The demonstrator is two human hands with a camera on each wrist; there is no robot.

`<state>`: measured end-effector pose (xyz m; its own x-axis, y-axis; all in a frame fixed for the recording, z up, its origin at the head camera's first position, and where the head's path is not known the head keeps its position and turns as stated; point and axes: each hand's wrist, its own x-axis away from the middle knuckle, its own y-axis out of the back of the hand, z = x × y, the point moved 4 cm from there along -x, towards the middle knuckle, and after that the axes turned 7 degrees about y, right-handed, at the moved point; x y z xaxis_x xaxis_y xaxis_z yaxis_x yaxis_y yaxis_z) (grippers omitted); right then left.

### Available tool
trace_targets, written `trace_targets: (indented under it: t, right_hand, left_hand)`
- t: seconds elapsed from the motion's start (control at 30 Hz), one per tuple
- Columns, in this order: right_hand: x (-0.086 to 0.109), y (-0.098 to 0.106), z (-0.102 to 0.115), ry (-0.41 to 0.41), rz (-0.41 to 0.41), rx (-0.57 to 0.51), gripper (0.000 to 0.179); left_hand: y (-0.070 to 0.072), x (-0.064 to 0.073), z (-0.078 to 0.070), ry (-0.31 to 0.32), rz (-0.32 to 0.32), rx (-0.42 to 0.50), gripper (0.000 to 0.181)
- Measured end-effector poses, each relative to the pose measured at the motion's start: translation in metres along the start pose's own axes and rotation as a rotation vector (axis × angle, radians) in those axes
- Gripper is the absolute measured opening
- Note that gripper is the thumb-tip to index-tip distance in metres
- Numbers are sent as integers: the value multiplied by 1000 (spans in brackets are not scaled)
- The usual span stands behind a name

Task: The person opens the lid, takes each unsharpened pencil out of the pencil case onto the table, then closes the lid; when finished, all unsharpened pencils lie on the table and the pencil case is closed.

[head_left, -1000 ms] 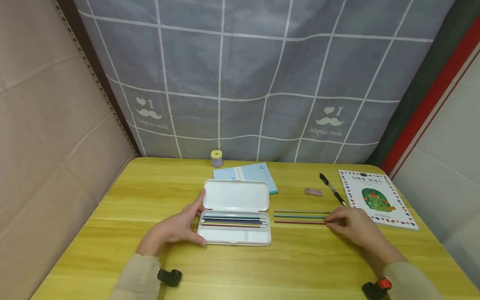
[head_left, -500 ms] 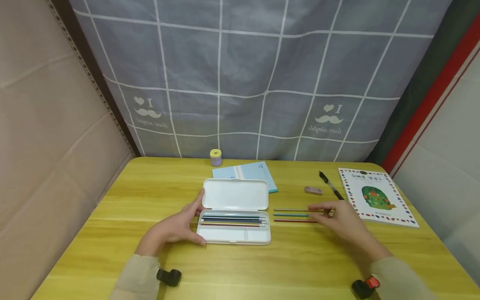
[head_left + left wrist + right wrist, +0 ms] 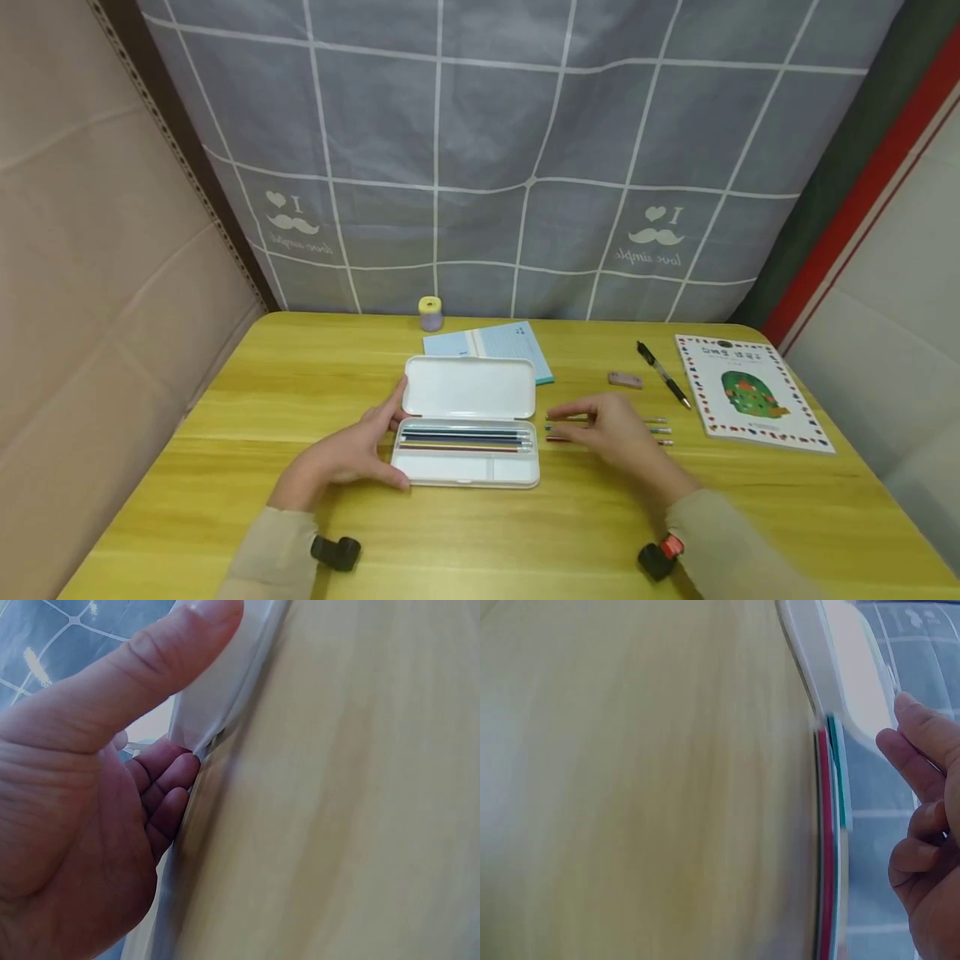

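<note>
A white pencil case lies with its lid raised, and several pencils rest in its back compartment. My left hand holds the case at its left end, thumb at the front corner and fingers by the hinge; the left wrist view has those fingers curled at the case's edge. Three loose pencils lie side by side to the right of the case. Over them is my right hand, thumb and forefinger reaching toward their left ends. The right wrist view shows nothing between these fingertips, above the red pencil.
Behind the case lies a light blue notebook, partly covered by the lid. A yellow and purple spool-shaped item stands at the back edge. Farther right are a pinkish eraser, a black pen and a picture book.
My right hand has slid left along the loose pencils, from their right ends to their left ends, uncovering the right ends. My left hand stays at the case.
</note>
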<state>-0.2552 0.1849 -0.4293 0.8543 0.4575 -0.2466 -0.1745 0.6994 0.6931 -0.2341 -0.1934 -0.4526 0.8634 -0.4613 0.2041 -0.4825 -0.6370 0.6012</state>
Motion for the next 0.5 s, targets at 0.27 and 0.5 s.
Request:
trace_targets:
  t: [0.27,0.5]
  right_hand:
    - [-14,-29,16,26,113,-34,20]
    - [-20,-43,21,23,185,16,28]
  left_hand:
    - [1,-1,-1,1,0,-12,149]
    - [1,0,0,8,-1,-9,150]
